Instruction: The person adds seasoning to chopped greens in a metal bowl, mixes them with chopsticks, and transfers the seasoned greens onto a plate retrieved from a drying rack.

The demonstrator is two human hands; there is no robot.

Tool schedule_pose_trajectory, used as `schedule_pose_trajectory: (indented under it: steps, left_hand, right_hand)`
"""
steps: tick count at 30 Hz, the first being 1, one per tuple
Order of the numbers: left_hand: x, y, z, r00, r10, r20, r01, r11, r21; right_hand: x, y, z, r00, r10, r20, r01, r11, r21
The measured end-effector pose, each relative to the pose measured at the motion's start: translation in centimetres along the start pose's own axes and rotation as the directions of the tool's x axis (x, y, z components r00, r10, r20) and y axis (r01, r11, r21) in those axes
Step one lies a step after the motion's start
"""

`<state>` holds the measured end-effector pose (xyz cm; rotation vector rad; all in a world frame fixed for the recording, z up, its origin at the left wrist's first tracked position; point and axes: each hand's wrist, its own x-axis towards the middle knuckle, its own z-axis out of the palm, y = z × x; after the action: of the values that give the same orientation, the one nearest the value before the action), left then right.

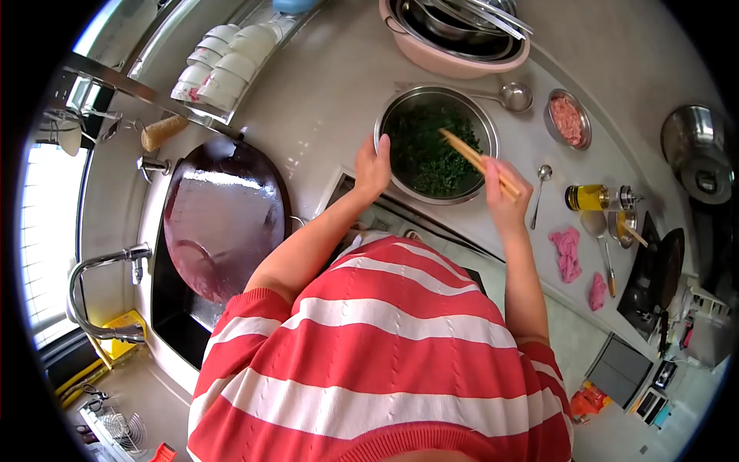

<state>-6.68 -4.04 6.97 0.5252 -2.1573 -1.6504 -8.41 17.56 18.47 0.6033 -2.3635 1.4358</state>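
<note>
Nearest the camera, a red and white striped shirt [385,346] is worn by the person, whose bare forearms are stretched out over the counter [339,100]. A metal bowl [491,131] of chopped greens [427,165] is placed on the counter straight ahead of the body, between the hands, presumably so that it can be reached by both without leaning. Its left side is gripped by the left hand [373,167], the thumb laid at the rim and the other fingers mostly hidden; the bowl is probably held there to keep it from sliding. A pair of chopsticks [466,152] is gripped in the closed right hand [506,194], held well back from the tips, which are sunk among the greens; by this grip, it seems, the fingers are kept clear of the food. Beyond the bowl a ladle [516,97] is laid, and to its right a small dish [583,143] of minced meat [566,118] is set. Nearer the right hand, a spoon [543,173] and an oil bottle [589,197] are kept, likely for easy reach.
</note>
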Motion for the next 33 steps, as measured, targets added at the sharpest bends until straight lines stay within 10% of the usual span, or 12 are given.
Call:
schedule_pose_trajectory:
  steps: [5,15,22,33]
  left_hand:
    - [0.1,1.5,-0.2,0.995,-0.087,0.050,0.088,0.996,-0.008]
    - [1.2,0.3,-0.6,0.994,-0.030,0.103,0.025,0.998,0.053]
    - [1.4,0.4,-0.5,0.997,-0.036,0.069,0.033,0.999,0.037]
    - [1.2,1.8,-0.8,0.991,-0.096,0.093,0.088,0.992,0.085]
  right_hand:
    - [-1.3,-2.4,2.0,0.960,-0.066,0.271,0.035,0.993,0.117]
    - [1.7,3.3,0.7,0.996,0.087,-0.033,-0.088,0.996,-0.016]
    - [-1.9,-2.8,3.3,0.928,-0.321,0.187,0.307,0.947,0.098]
    - [2.3,3.0,-2.0,0.999,-0.012,-0.038,0.012,1.000,-0.012]
